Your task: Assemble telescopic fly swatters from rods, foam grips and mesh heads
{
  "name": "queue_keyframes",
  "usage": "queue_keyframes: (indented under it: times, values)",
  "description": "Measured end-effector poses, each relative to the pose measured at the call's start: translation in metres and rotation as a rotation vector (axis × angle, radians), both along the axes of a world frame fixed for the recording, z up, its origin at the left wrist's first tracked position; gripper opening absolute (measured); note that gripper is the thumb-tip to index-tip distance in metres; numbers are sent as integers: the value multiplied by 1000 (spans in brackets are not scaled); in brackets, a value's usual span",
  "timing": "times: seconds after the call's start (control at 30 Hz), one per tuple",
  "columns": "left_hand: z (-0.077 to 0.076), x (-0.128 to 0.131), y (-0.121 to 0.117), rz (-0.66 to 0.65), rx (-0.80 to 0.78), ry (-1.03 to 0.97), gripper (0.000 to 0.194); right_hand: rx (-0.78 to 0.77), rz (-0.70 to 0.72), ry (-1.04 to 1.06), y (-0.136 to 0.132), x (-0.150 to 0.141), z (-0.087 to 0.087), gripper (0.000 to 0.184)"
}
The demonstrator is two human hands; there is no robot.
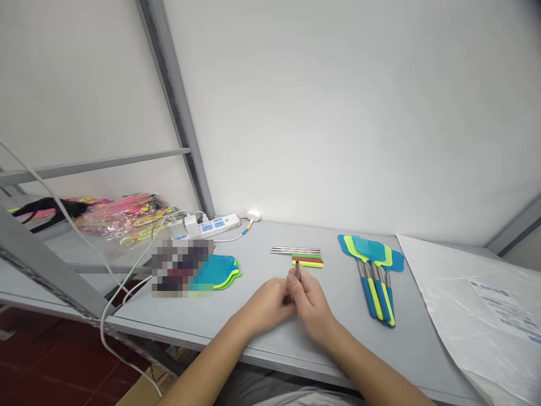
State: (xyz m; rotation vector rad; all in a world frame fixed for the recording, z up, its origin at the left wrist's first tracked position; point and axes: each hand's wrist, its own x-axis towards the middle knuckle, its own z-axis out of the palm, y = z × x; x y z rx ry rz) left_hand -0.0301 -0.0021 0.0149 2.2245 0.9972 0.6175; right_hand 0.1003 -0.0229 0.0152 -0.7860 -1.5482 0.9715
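My left hand and my right hand meet over the front of the grey table, both closed. A short, dark, rod-like piece sticks up from between the thumb and fingers of my right hand. What the left fingers grip is hidden by the hands. Just beyond them lie several thin metal rods and green, red and yellow handle sleeves. To the right, several fly swatters with blue and yellow handles overlap. To the left is a stack of blue and green fly swatter heads.
A white power strip with plugs and cables stands at the back left. Plastic-bagged colourful items lie on a neighbouring surface. A white plastic sheet covers the table's right side. A grey metal frame rises at left.
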Motion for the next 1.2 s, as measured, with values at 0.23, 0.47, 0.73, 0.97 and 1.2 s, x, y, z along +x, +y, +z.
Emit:
queue_keyframes:
  times: [0.23, 0.47, 0.73, 0.97, 1.2]
  values:
    - [3, 4, 0, -2, 34, 26, 16, 205, -270, -283, -19, 12, -6, 11]
    - [4, 16, -8, -30, 33, 74, 23, 82, -374, -280, -29, 31, -20, 16]
    - [4, 12, -12, 198, -115, -381, 31, -76, -446, -192, -55, 54, -31, 24]
    - [-3, 23, -11, 277, -423, -729, 39, -174, -251, -427, -55, 49, -19, 23]
    - [-2, 15, 1, 450, -474, -979, 33, -250, -297, -453, -54, 49, -20, 30]
